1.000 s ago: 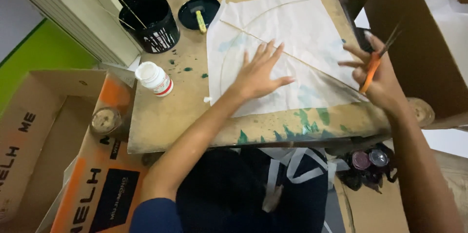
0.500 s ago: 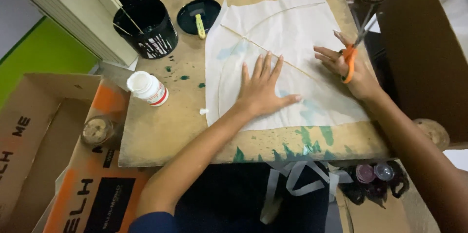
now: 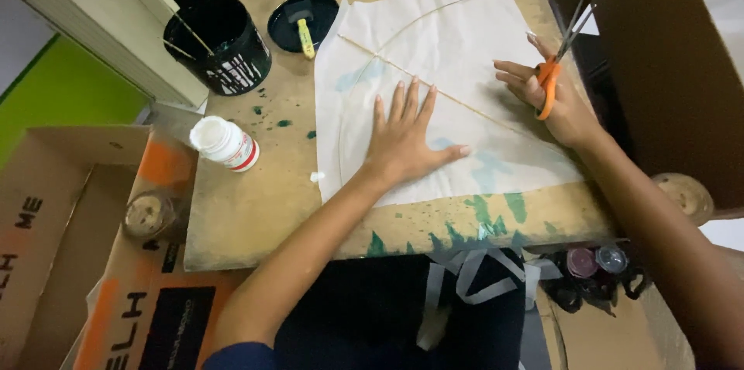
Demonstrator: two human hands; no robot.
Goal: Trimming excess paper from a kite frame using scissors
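A sheet of white paper [image 3: 457,52] lies on a worn wooden board [image 3: 256,199], with a thin straight stick [image 3: 403,75] and a curved stick across it. My left hand [image 3: 407,137] presses flat on the paper's near left part, fingers spread. My right hand [image 3: 546,99] holds orange-handled scissors [image 3: 559,56] at the paper's right edge, blades pointing away from me and slightly apart.
A black paint-splashed pot [image 3: 221,44] with sticks and a black lid [image 3: 302,21] holding a yellow tool stand at the back left. A white glue bottle [image 3: 225,143] lies left of the paper. Cardboard boxes [image 3: 70,230] flank both sides; small jars [image 3: 593,261] sit below right.
My right hand has brought the scissors in from the right, over the paper's right edge. The left hand has stayed pressed on the sheet. The view has moved closer.
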